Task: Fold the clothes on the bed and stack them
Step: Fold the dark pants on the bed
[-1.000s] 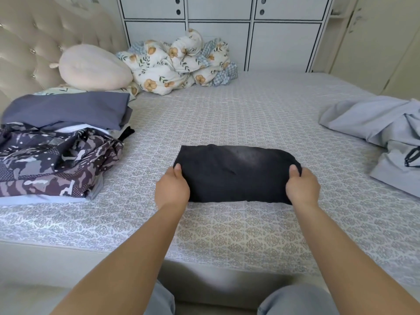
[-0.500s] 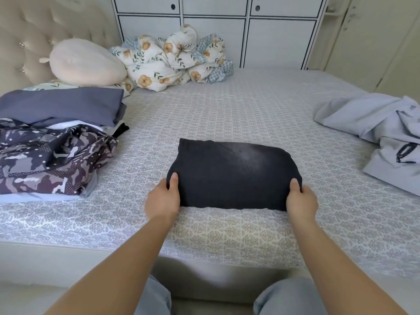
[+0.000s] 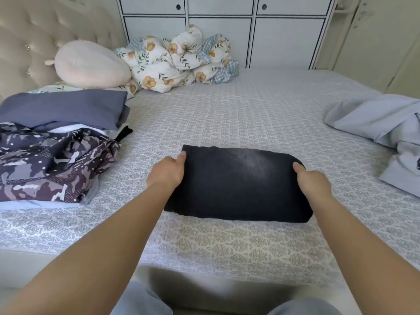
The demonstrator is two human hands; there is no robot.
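From the head camera, my left hand (image 3: pixel 167 171) and right hand (image 3: pixel 314 184) each grip an end of the folded black garment (image 3: pixel 238 185) between them. A stack (image 3: pixel 56 142) lies left; I judge the grey garment (image 3: pixel 384 123) right remains unfolded.

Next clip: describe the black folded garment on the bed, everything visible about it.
The black garment is folded into a thick, roughly rectangular bundle with rounded corners. It looks like soft matte knit, with a faint pale sheen near its top right. It lies flat on the patterned bedsheet near the front edge, apart from the other clothes. The left hand holds its left end and the right hand its right end, thumbs on top.
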